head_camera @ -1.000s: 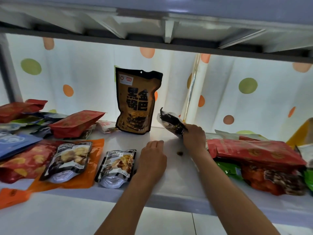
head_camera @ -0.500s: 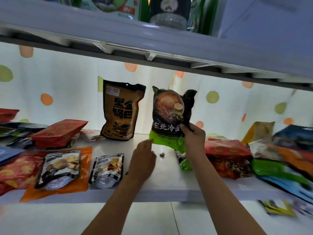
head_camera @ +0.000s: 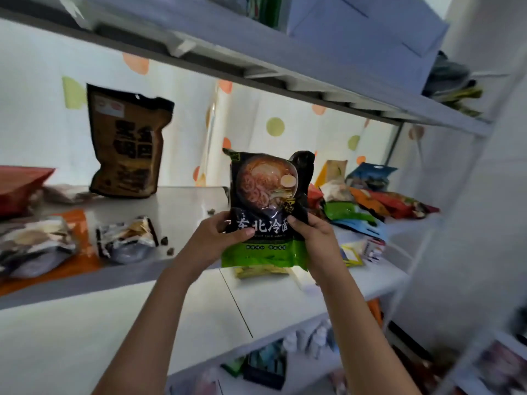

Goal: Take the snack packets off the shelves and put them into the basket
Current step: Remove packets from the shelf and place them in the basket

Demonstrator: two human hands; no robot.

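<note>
Both hands hold one noodle packet [head_camera: 266,206] upright in front of the middle shelf [head_camera: 176,206], just above its near edge. The packet is black at the top with a bowl of noodles printed on it, and bright green along the bottom. The left hand [head_camera: 219,238] has its grip closed on the packet's left side, thumb lying across the printed front. The right hand [head_camera: 312,238] has its grip closed on the right side, fingers curled over the black edge.

Far left on the same shelf, a tall brown and black pouch [head_camera: 127,146] stands upright against the spotted curtain [head_camera: 285,129]. Nearer, left of the hands, a small silver and black packet [head_camera: 127,240] lies flat, with another silvery packet [head_camera: 34,246] further left on top of an orange packet [head_camera: 77,220]. A red packet [head_camera: 20,186] lies at the far left edge. A few small dark crumbs [head_camera: 168,246] sit on the shelf surface just right of the small packet.

To the right of the held packet a heap of mixed packets [head_camera: 370,201] in green, blue, orange and red is piled on the shelf. A lower shelf [head_camera: 285,297] shows below the hands, with blurred goods beneath it. No basket is in view.
</note>
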